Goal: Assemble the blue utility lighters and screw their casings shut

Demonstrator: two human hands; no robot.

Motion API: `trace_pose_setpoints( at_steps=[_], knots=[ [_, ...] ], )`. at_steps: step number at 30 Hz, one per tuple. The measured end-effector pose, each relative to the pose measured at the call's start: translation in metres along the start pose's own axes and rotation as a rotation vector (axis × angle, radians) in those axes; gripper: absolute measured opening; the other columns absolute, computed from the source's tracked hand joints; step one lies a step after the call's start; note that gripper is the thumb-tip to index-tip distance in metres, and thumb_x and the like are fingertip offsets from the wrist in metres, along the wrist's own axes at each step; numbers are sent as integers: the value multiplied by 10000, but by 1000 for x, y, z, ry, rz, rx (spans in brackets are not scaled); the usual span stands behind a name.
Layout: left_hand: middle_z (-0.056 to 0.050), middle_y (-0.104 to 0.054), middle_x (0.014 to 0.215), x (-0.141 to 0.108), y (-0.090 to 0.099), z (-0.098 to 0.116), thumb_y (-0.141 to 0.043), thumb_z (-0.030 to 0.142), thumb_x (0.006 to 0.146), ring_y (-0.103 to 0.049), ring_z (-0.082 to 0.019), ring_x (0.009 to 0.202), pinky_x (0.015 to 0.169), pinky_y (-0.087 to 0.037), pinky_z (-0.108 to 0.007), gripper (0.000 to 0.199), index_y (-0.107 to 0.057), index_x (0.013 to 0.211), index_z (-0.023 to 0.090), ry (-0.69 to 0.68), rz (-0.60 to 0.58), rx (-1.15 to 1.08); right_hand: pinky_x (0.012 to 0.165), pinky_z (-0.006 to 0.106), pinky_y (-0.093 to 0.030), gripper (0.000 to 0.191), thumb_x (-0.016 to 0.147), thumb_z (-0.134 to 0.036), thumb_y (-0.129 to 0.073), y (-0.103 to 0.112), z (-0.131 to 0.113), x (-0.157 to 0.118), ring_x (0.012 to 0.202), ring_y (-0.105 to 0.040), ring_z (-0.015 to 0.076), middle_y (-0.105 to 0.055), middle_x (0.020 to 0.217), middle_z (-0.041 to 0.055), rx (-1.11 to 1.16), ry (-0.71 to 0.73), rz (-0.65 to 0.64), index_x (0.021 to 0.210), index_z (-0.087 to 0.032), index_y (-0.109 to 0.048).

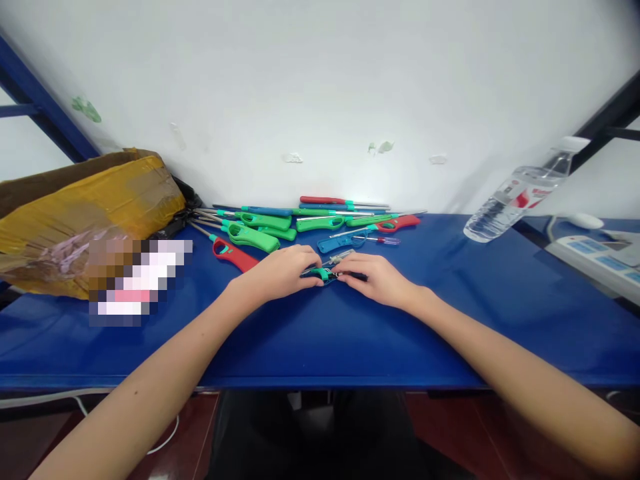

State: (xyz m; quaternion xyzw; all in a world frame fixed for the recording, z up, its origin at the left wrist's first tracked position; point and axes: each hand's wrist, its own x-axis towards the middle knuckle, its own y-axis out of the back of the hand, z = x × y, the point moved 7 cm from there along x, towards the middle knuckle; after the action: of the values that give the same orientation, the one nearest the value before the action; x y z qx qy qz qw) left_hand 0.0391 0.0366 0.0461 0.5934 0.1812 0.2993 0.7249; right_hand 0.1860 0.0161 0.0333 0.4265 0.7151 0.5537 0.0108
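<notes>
My left hand (287, 272) is closed around a utility lighter (324, 273) with a teal trigger and a dark blue body, low over the tabletop. At the lighter's right end, the thumb and fingers of my right hand (377, 277) are pinched together. Some small dark and metallic bits show at those fingertips, too small to name. Just beyond both hands lies a small metal part (341, 257). Behind it are a blue lighter (340, 240) and a screwdriver with a clear handle (387, 241). A red lighter (234, 255) lies beside my left hand.
Several green, red and blue lighters (267, 220) lie heaped along the wall on the blue table (300, 347). A taped cardboard box (95, 207) stands left. At right are a plastic water bottle (523, 193) and a white power strip (595, 260).
</notes>
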Motion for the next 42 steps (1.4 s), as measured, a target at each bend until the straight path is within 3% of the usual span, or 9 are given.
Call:
trace_pose_setpoints(
  at_steps=[6,12,21,31,42],
  knots=[
    [-49,-694,1095,-5,8,-15,-642,288,899,-637,-201,967,806,-461,-271,215,-692,1091,205,-11,-79,-49,889,366,-554,225,956,-206,-550,0,-1,0,987,-677,212,-725,1094,69,-5,-3,-8,1105,-211,-718],
    [-51,-684,1187,-4,4,-12,-718,272,841,-636,-217,1035,860,-463,-281,444,-621,1272,234,-14,-65,-56,890,364,-556,238,962,-206,-537,0,-1,-1,1003,-676,213,-725,1090,73,-3,10,7,1108,-217,-724],
    [-53,-703,1082,-2,2,-1,-691,286,871,-651,-207,954,797,-465,-269,316,-677,1182,226,-32,-54,-28,876,363,-561,244,963,-202,-535,-3,1,-1,988,-673,208,-720,1082,69,1,7,11,1109,-229,-727],
    [-69,-690,1107,-2,1,0,-666,341,893,-650,-216,966,806,-476,-285,315,-673,1179,210,-32,-48,0,892,368,-567,267,943,-253,-582,0,2,-1,1009,-692,219,-740,1099,70,-72,-29,63,1186,-223,-688],
    [-63,-686,1110,-2,6,7,-681,279,874,-648,-213,989,838,-489,-288,272,-702,1137,213,-105,19,23,847,361,-573,178,930,-207,-586,6,1,-1,949,-703,216,-756,1010,63,-128,-3,38,1009,-229,-743]
  ],
)
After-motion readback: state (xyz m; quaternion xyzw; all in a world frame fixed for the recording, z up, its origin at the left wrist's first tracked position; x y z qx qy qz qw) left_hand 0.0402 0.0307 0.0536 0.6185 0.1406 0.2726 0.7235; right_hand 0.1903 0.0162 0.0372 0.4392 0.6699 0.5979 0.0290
